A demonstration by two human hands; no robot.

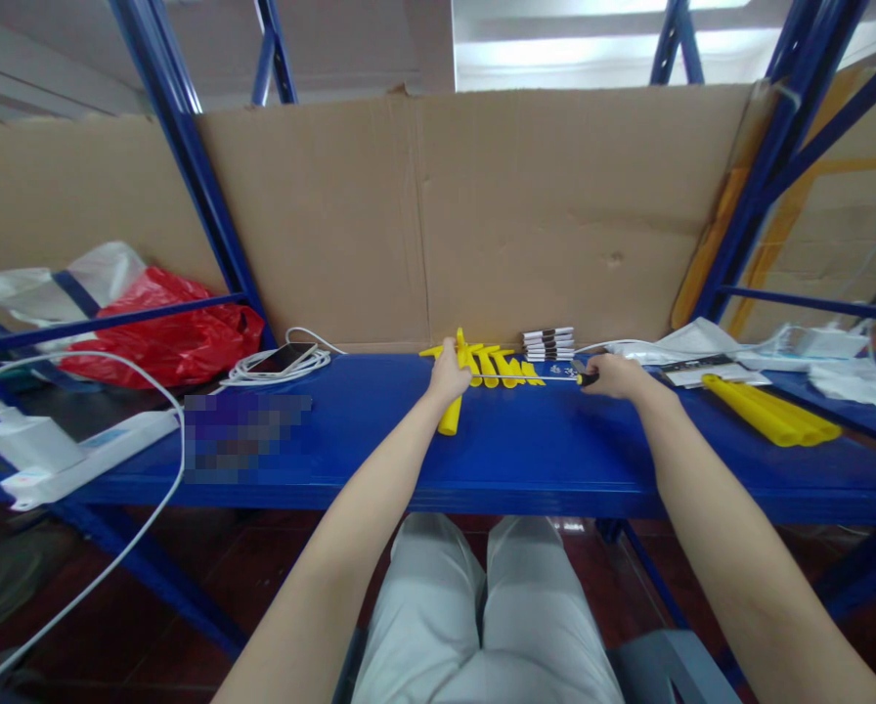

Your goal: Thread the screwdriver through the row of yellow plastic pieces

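Near the shelf's (526, 469) middle, the left hand (449, 376) is closed around a yellow handle (453, 413) standing roughly upright. The right hand (614, 375) grips a screwdriver (533, 377); its shaft lies level, pointing left at the handle. More yellow pieces (501, 364) lie behind, toward the back edge.

In front of me, a blue shelf (526, 460) carries yellow parts (501, 367), a phone (285, 358), cables (273, 370) and a power strip (78, 455).
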